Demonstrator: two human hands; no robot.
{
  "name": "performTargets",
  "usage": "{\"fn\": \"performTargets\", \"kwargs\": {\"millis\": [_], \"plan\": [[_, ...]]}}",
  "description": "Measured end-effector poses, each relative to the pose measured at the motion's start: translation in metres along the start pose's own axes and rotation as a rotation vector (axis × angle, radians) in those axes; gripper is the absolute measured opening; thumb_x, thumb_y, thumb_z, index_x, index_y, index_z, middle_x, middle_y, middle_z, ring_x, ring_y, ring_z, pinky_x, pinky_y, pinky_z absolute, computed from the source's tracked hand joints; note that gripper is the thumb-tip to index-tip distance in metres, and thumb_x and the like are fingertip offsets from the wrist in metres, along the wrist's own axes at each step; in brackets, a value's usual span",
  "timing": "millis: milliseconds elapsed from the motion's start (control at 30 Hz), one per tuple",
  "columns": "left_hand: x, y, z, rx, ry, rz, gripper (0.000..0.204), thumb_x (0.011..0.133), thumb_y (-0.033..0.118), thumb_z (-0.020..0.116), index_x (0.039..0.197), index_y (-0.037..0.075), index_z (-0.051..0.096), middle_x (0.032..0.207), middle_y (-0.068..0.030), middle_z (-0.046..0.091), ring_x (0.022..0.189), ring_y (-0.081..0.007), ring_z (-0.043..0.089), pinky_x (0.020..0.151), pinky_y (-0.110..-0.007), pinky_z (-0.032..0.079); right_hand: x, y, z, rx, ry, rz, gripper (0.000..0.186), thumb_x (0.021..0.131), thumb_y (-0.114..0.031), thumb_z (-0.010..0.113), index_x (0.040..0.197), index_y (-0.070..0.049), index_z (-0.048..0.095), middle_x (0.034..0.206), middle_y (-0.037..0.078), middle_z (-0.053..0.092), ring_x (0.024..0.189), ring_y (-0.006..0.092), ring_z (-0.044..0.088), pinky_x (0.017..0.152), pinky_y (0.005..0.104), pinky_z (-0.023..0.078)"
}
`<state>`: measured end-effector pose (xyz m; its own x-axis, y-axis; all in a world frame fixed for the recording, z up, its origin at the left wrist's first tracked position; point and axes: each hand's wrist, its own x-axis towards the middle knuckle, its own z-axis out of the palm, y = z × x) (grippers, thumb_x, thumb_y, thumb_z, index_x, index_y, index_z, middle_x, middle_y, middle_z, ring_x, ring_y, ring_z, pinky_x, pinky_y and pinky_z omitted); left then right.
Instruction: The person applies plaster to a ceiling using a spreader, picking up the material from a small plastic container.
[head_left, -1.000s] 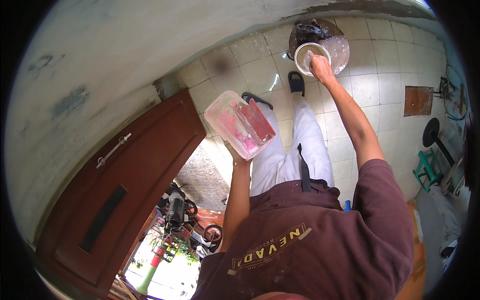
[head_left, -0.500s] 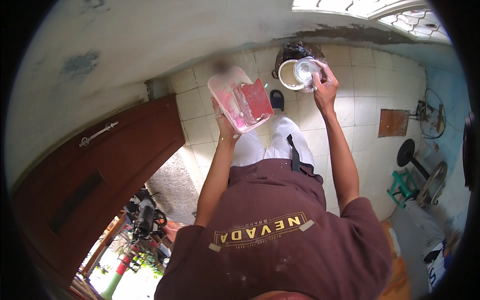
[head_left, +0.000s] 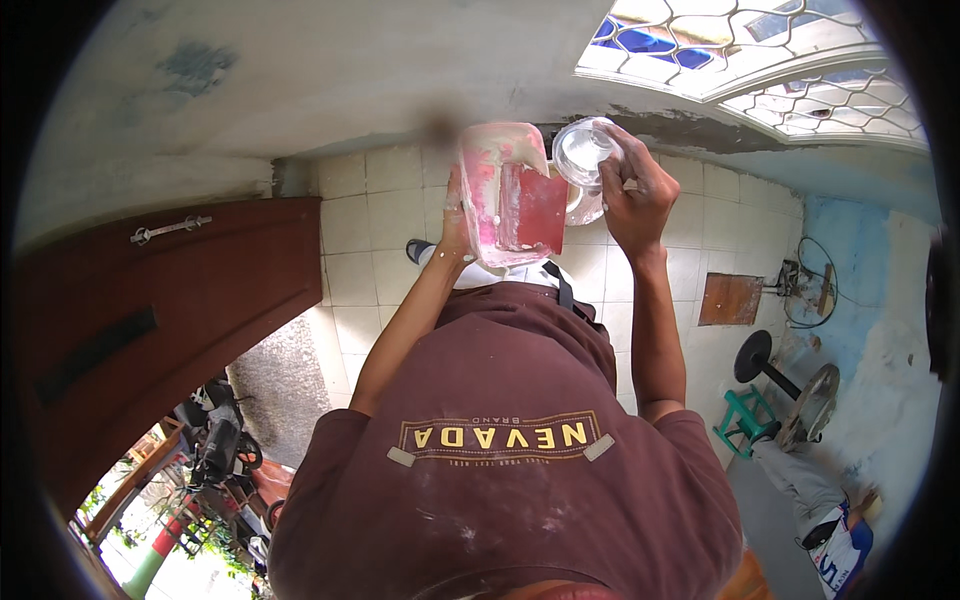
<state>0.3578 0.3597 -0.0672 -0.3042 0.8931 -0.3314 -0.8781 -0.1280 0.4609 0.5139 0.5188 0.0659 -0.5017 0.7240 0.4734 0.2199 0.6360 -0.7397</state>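
My left hand (head_left: 455,220) is wrapped round a translucent plastic tub (head_left: 483,150), pink and white with residue, in front of me. A flat red piece (head_left: 535,210) sits in the tub. My right hand (head_left: 638,195) grips a clear plastic cup (head_left: 582,145) just right of the tub, thumb and fingers round its edge. Behind both, partly hidden, is a pale round container (head_left: 585,208). Below them are my trousers and one dark slipper (head_left: 418,250) on the tiles.
A brown door (head_left: 170,280) stands left, with a motorbike (head_left: 215,440) beyond. A grilled window (head_left: 740,40) is at top right. A wooden square (head_left: 728,298), coiled cable (head_left: 830,280), green stool (head_left: 740,420), round black base (head_left: 752,355) and grey clothing (head_left: 795,480) line the right.
My right hand has lifted the clear cup from the round container to beside the tub. The tub has moved up and right, and my view has tilted, showing more window.
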Motion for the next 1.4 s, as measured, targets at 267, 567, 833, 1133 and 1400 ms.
{"fn": "performTargets", "kwargs": {"millis": [267,567,833,1133,1400], "plan": [[-0.003,-0.005,-0.003,-0.072,-0.060,-0.057,0.070,0.103,0.062,0.037,0.152,0.011,0.041,0.143,-0.0142,0.054,0.128,-0.0273,0.058,0.109,-0.046,0.050,0.027,-0.015,0.009,-0.118,-0.061,-0.211,0.044,0.078,0.007,0.065,0.118,-0.009,0.073,0.064,0.008,0.059,0.051,0.0149,0.054,0.054,0.0297,0.047],[0.004,-0.005,-0.013,-0.136,-0.010,-0.061,0.067,0.103,0.059,0.040,0.148,0.010,0.045,0.140,-0.0140,0.057,0.125,-0.0268,0.060,0.107,-0.045,0.052,0.039,-0.018,0.014,-0.165,-0.115,-0.311,0.044,0.077,0.006,0.064,0.118,-0.009,0.073,0.066,0.008,0.063,0.051,0.0176,0.059,0.053,0.0306,0.048],[0.006,-0.010,-0.009,-0.189,-0.066,-0.068,0.065,0.103,0.058,0.042,0.146,0.010,0.047,0.136,-0.0132,0.059,0.120,-0.0258,0.063,0.102,-0.043,0.056,0.041,-0.015,0.013,-0.170,-0.103,-0.402,0.043,0.077,0.006,0.065,0.117,-0.008,0.073,0.063,0.008,0.062,0.048,0.0170,0.055,0.051,0.0307,0.047],[0.002,-0.011,-0.002,-0.064,-0.033,0.005,0.066,0.102,0.060,0.042,0.146,0.010,0.046,0.135,-0.0124,0.059,0.121,-0.0250,0.062,0.104,-0.044,0.055,0.038,-0.020,0.009,-0.165,-0.062,-0.270,0.036,0.082,0.004,0.065,0.116,-0.006,0.073,0.059,0.007,0.058,0.048,0.0107,0.053,0.050,0.0300,0.045],[-0.004,-0.018,-0.045,0.006,0.130,0.117,0.070,0.103,0.061,0.039,0.149,0.008,0.043,0.140,-0.0133,0.055,0.125,-0.0271,0.059,0.105,-0.044,0.053,0.002,0.067,0.031,0.320,0.134,0.269,0.029,0.095,0.003,0.058,0.123,0.004,0.067,0.105,0.011,0.073,0.092,0.0126,0.068,0.077,0.0285,0.055]]}}
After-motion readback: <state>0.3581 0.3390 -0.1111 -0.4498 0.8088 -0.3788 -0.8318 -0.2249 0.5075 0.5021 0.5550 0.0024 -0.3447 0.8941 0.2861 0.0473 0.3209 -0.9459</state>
